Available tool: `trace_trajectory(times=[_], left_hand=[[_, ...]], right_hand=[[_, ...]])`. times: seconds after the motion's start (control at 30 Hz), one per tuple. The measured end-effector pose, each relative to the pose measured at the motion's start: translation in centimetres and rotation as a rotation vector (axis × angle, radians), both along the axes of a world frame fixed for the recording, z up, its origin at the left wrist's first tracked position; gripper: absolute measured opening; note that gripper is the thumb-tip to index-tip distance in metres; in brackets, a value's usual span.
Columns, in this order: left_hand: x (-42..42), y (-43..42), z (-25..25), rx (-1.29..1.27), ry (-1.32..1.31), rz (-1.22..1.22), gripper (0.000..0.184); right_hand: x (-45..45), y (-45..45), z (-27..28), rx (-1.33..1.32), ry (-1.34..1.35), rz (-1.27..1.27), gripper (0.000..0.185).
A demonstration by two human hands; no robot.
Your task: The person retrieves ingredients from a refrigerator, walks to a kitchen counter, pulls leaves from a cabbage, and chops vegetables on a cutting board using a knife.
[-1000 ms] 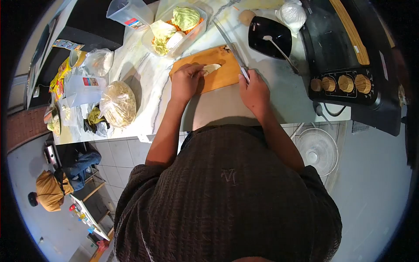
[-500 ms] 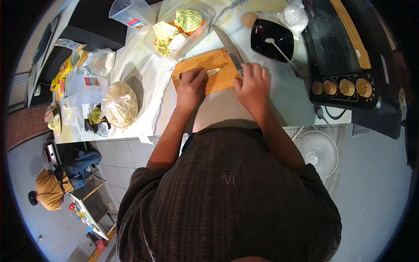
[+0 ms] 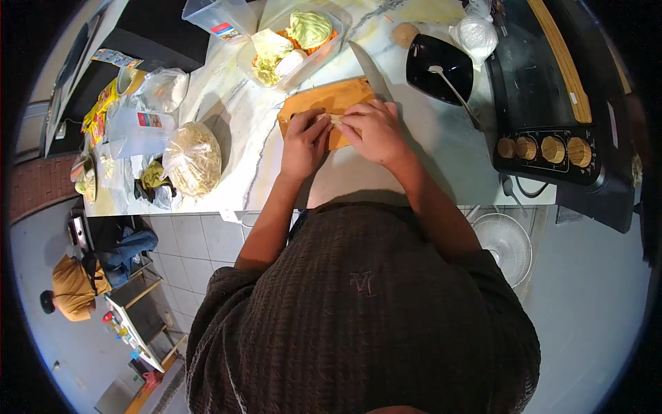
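**Q:** Leftmost on the counter (image 3: 441,148)?
**A:** One clear bag (image 3: 193,159), full of pale strands; neither hand touches it.

**Q:** Next, rightward?
**A:** One tub (image 3: 312,70): cabbage (image 3: 310,29) in large portions, orange shreds (image 3: 318,47), one white item (image 3: 290,63). Shredding looks done for the orange stuff; the cabbage looks mostly uncut.

**Q:** And below the tub?
**A:** One board (image 3: 331,94), with the work in hand. Left hand (image 3: 305,141): fingers bent, tips pinching a small pale piece (image 3: 336,119) over the board. Right hand (image 3: 376,131): thumb and fingertips meeting on the same piece, opposite the left.

**Q:** Condition of that piece?
**A:** Mostly hidden by fingers — apparently unfinished, being in both hands; how much remains cannot be told.

**Q:** Farther right?
**A:** One knife (image 3: 367,65), flat beside the board, beyond the right hand — not in use. Last, one black bowl (image 3: 424,58) with a spoon (image 3: 455,93) in it.
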State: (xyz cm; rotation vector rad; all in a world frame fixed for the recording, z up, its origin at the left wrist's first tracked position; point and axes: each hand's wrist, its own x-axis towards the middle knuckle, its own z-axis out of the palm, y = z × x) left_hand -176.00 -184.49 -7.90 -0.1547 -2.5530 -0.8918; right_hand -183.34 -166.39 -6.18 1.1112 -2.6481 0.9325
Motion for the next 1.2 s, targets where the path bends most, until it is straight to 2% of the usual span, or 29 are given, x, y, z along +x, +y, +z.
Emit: trace_trajectory(times=[0.33,0.4,0.5,0.6,0.73,0.8,0.83,0.9,0.93,1.0,1.1,1.2], left_hand=[[-1.5,-1.5,0.9,0.112,-0.091,-0.045,0.022],[-1.7,-1.3,1.8,0.285,-0.310,0.015,0.022],[-1.9,-1.1,2.3,0.275,-0.299,0.038,0.022],[-1.9,-1.3,2.1,0.138,-0.213,-0.047,0.022],[-1.6,-1.3,3.0,0.133,-0.254,-0.065,0.020],[-1.5,-1.2,2.8,0.486,-0.348,-0.074,0.018],[-1.6,-1.4,2.8,0.485,-0.346,-0.073,0.018],[-1.9,-1.9,2.7,0.990,-0.598,-0.084,0.018],[-1.9,-2.0,2.7,0.990,-0.599,-0.086,0.018],[-1.8,-2.3,2.7,1.249,-0.667,-0.110,0.017],[-1.9,-2.3,2.7,1.350,-0.683,-0.075,0.023],[-2.0,-1.9,3.7,1.282,-0.669,-0.082,0.030]], right_hand=[[-0.6,-0.6,-0.9,0.012,-0.134,-0.031,0.010],[-0.5,-0.8,-1.0,-0.110,-0.217,-0.084,0.018],[-0.9,-0.8,-1.8,-0.029,-0.064,-0.007,0.022],[-0.9,-0.9,-1.4,-0.053,-0.074,0.017,0.018],[-1.2,-0.7,-1.0,-0.126,-0.158,0.041,0.012],[-1.5,-0.6,-0.5,-0.184,-0.213,0.064,0.017],[-1.6,-0.5,-0.1,-0.185,-0.211,0.066,0.017],[-1.8,-0.1,0.9,-0.319,-0.418,0.103,0.022],[-2.0,0.1,0.9,-0.318,-0.417,0.102,0.022],[-2.5,0.4,0.9,-0.253,-0.133,0.216,0.023],[-2.3,0.5,1.5,-0.272,-0.099,0.210,0.017],[-2.3,0.7,0.9,-0.264,-0.041,0.175,0.017]])
